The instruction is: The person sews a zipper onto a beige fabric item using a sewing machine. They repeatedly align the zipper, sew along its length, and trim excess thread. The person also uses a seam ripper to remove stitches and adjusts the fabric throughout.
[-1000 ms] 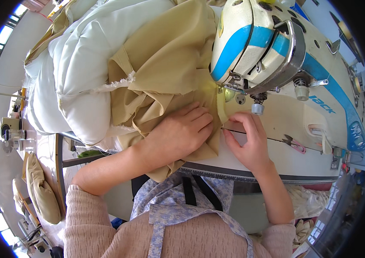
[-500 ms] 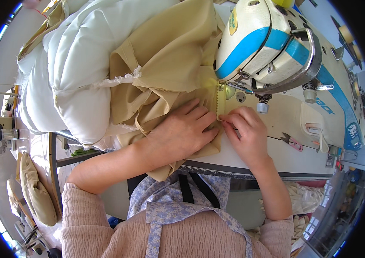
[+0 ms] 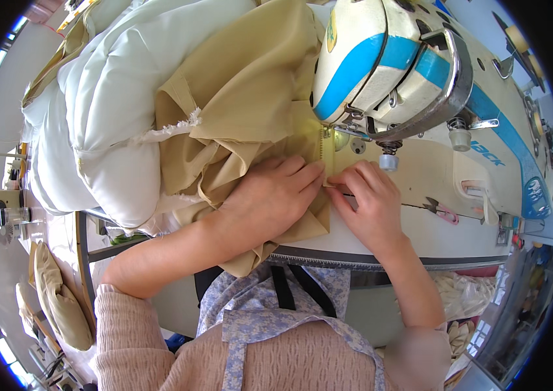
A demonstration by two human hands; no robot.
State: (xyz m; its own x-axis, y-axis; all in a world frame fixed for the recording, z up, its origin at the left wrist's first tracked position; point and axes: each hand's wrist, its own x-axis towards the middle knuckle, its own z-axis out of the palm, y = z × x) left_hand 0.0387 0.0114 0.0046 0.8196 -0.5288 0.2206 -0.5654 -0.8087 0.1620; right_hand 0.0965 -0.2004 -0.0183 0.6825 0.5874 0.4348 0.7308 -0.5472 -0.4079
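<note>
Tan cloth (image 3: 250,124) spread on the desk (image 3: 420,228), its edge tucked under the needle of the sewing machine (image 3: 393,72). Left hand (image 3: 270,199) flat on top, fingers open, to stop slipping. Right hand (image 3: 371,202) pinching the cloth edge, to steer it straight. Puffy white bundle (image 3: 107,117) heaped at the desk's left end.

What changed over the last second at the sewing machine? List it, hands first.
The right hand moved left, from apart on the machine bed to the tan fabric edge, its fingers now meeting the left hand's fingertips below the presser foot. The left hand stayed pressed flat on the fabric. The white padded bundle and sewing machine look unmoved; the view itself shifted slightly.
</note>
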